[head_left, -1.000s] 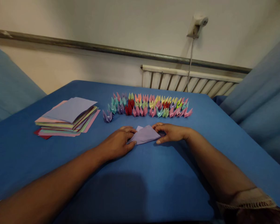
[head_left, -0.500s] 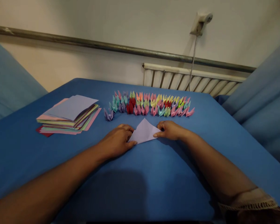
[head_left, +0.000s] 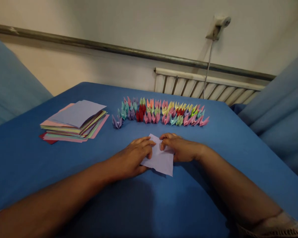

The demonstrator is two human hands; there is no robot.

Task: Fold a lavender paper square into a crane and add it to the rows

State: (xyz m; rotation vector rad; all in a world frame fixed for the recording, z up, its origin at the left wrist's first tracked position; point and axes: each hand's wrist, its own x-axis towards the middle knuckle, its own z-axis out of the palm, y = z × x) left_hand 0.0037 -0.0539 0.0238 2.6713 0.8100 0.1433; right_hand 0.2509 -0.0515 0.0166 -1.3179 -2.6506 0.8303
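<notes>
Rows of folded paper figures point(head_left: 141, 114) stand finished, I'd say; sheets lie flat in the stack point(head_left: 79, 114). My lilac paper point(head_left: 161, 163) looks only part-folded: smallish, four-sided, near edge lifted off the blue cloth point(head_left: 188, 205), between my hands. Left hand point(head_left: 135, 155) grips its left side; right hand point(head_left: 185, 148), curled, grips the right.

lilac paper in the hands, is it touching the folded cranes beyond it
Apart: the head view shows a strip of blue cloth between the far corner of the lilac paper and the folded cranes.
</notes>
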